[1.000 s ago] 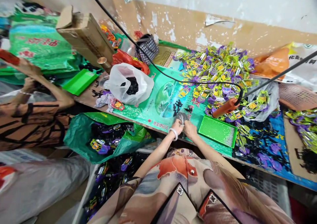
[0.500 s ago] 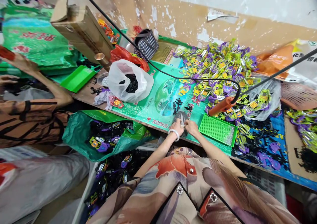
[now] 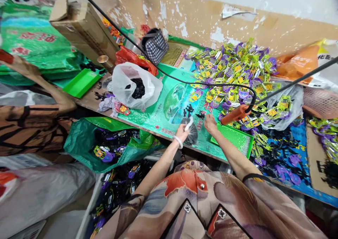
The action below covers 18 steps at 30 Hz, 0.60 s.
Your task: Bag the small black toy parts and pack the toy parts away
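Clear bag of dark contents held left of green perforated tray; whitish neck pinched in left hand's closed grip, apparently keeping contents in. Right hand curled at tray's upper-left corner, near black pieces; whether anything is gripped cannot be told.

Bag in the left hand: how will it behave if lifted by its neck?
Probably floppy: the bag's film looks thin and bunches at the neck. Its rounded, dark-filled body may swing, since the left hand grips it only near the neck. Weight is hard to judge.
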Each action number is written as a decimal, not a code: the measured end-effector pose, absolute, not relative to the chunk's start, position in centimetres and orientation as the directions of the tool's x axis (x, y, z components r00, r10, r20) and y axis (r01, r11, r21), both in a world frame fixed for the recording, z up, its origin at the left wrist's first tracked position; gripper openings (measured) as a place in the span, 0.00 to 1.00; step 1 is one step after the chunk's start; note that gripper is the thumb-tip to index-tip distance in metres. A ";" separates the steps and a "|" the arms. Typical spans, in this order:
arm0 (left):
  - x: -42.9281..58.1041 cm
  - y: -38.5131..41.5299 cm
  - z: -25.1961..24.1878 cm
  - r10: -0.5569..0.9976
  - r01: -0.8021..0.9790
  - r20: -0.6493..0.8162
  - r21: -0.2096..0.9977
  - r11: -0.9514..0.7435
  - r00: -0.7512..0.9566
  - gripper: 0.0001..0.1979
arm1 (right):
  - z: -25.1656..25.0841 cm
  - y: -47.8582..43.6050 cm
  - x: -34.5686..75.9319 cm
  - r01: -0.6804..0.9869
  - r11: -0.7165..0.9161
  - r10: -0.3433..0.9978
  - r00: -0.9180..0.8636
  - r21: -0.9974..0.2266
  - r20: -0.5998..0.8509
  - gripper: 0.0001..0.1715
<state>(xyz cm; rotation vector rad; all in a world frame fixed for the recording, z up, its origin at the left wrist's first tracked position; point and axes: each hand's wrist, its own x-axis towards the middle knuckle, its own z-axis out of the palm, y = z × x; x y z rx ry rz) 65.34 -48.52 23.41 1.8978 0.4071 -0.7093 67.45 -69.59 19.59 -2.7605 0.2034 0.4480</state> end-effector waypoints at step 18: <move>64.8 -48.7 28.3 -0.255 0.017 -0.270 0.717 -0.697 0.929 0.12 | 13.5 -66.2 72.4 -0.310 -0.726 -0.073 0.922 -0.613 -0.380 0.13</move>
